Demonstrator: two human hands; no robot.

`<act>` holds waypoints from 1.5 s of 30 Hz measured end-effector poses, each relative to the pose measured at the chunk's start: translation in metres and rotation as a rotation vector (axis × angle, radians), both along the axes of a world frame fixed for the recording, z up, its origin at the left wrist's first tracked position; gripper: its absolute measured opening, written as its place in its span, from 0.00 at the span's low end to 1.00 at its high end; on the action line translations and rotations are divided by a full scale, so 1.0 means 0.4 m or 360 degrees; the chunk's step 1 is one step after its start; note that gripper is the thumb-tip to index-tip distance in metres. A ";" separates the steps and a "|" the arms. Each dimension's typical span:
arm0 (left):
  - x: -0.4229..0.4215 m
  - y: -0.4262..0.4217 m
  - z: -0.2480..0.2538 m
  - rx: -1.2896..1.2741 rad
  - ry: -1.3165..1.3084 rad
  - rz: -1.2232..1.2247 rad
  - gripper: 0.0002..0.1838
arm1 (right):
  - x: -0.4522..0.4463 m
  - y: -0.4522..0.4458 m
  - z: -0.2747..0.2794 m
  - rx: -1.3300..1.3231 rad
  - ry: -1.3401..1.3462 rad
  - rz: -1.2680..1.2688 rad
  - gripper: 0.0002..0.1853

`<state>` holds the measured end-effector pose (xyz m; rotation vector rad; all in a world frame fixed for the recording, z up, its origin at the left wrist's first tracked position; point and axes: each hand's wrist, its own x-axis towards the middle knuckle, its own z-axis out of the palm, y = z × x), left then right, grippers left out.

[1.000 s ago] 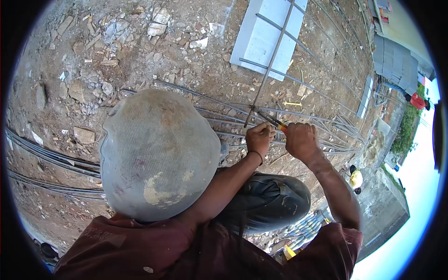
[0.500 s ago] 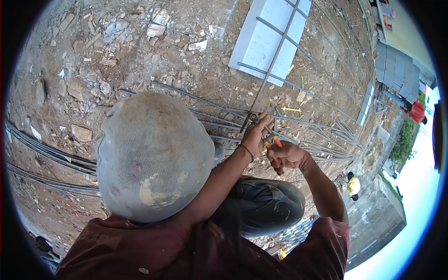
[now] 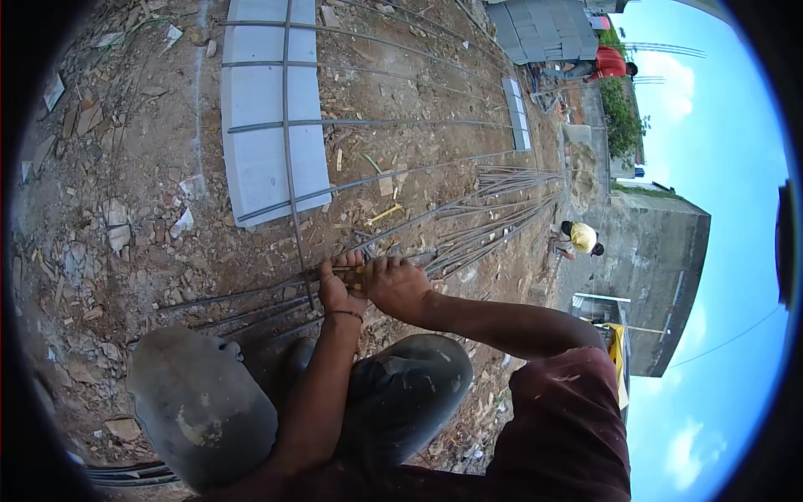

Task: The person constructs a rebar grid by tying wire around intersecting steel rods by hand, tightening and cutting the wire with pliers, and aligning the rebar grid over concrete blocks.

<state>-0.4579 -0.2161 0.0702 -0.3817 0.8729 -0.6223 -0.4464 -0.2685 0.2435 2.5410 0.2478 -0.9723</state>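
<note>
My right hand [image 3: 397, 289] is closed around orange-and-yellow-handled pliers [image 3: 357, 283]; only a small part of them shows between my hands. Right against it, my left hand [image 3: 341, 289] has its fingers curled, and what they grip is hidden. Beside my left hand, the lower end of a long steel bar [image 3: 294, 201] passes close to the fingers. This bar crosses several other bars over a pale board [image 3: 272, 159].
A bundle of steel bars [image 3: 493, 222] spreads over rubble-strewn soil ahead. My knees are bent below my hands. Farther off are a person in yellow [image 3: 581, 238], a person in red [image 3: 609, 64], stacked grey blocks [image 3: 535, 32] and a concrete wall [image 3: 644, 259].
The view has swung, so the board and my hands appear farther left. My hands have come together, and the pliers, plainly visible before, are now mostly covered.
</note>
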 end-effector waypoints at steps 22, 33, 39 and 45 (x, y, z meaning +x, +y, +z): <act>0.061 0.008 0.143 0.0331 0.0384 -0.0424 0.23 | 0.033 0.011 0.027 -0.0064 -0.0339 0.0569 0.13; 0.036 0.029 0.134 0.0288 0.0337 -0.0382 0.21 | 0.032 -0.007 0.076 0.0558 0.0531 -0.0550 0.14; 0.067 0.005 0.150 0.0378 0.0396 -0.0369 0.19 | 0.013 -0.008 0.055 -0.0151 -0.0376 0.0686 0.19; 0.069 0.037 0.162 0.0307 0.0353 -0.0336 0.22 | 0.076 -0.060 0.038 0.0278 0.0318 -0.0308 0.12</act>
